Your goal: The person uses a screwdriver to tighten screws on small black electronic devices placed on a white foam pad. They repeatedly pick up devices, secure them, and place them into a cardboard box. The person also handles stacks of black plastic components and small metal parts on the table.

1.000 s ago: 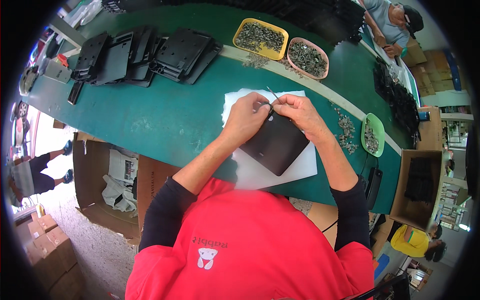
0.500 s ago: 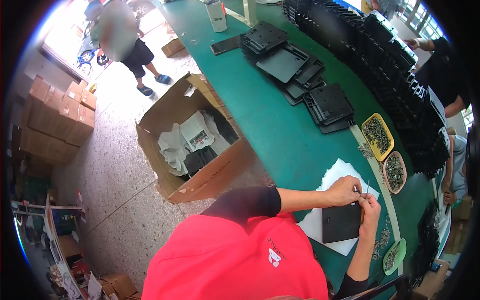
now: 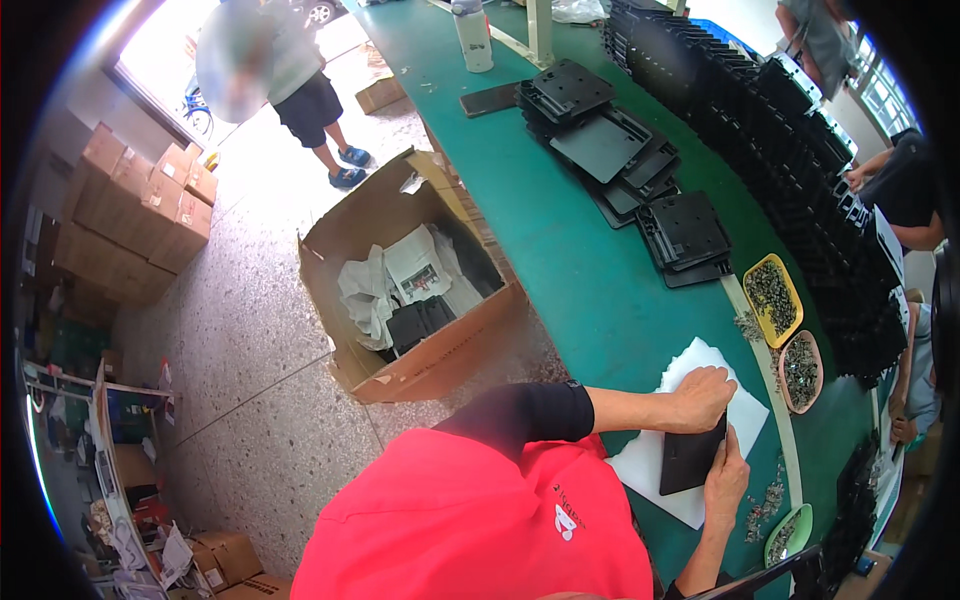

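Fingers of the left hand [image 3: 703, 400], head view: curled over the far end of the black panel [image 3: 688, 462]; whether they grip anything cannot be told. Right hand [image 3: 728, 482] holds the panel's right edge. Panel lies on white foam [image 3: 636, 462] on the tabletop [image 3: 590, 320]. Advisable: steady that edge, press evenly, keep the panel on the foam.

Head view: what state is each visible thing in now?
Left hand, curled at the black panel, grip hidden
Right hand, at the panel's right edge
Black panel, flat on the white sheet
White sheet, spread out, ragged-edged
Yellow tray, holding small metal parts
Pink tray, likewise
Green tray, holding small parts
Cardboard box, open, paper inside
Bottle, upright
Other black panels, piled unevenly
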Demonstrator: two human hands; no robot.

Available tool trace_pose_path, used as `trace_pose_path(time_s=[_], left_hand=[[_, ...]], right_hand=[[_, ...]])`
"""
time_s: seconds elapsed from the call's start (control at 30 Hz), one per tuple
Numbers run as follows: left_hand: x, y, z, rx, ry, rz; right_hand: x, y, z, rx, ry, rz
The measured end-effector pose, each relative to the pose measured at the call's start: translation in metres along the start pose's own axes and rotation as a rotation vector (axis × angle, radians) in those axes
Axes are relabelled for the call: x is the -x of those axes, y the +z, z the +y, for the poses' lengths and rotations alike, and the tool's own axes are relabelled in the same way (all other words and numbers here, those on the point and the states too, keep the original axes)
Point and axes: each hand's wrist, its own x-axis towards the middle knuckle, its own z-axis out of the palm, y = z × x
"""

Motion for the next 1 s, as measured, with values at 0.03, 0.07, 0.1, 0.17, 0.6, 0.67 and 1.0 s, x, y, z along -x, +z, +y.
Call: trace_pose_path(time_s=[0.03, 0.07, 0.1, 0.17, 0.6, 0.67, 1.0], left_hand=[[0.001, -0.001, 0.002, 0.009, 0.005, -0.016], [0.002, -0.001, 0.003, 0.021, 0.011, -0.038], [0.005, -0.003, -0.001, -0.022, 0.05, -0.036], [0.01, -0.005, -0.012, -0.04, 0.101, -0.061], [0.014, -0.033, 0.009, -0.14, 0.084, -0.129], [0.018, -0.031, 0.008, -0.167, 0.089, -0.122], [0.024, -0.03, 0.008, -0.266, 0.194, -0.077]], right_hand=[[-0.001, 0.0, 0.001, 0.002, -0.021, 0.004], [-0.006, 0.001, 0.003, 0.004, -0.036, 0.008], [-0.004, 0.002, 0.007, 0.01, -0.035, -0.001], [-0.015, 0.009, 0.008, -0.031, -0.078, 0.014], [-0.009, 0.006, 0.013, -0.01, -0.103, 0.14], [-0.007, 0.009, 0.012, 0.024, -0.117, 0.133], [-0.013, 0.014, 0.007, 0.111, -0.142, 0.186]])
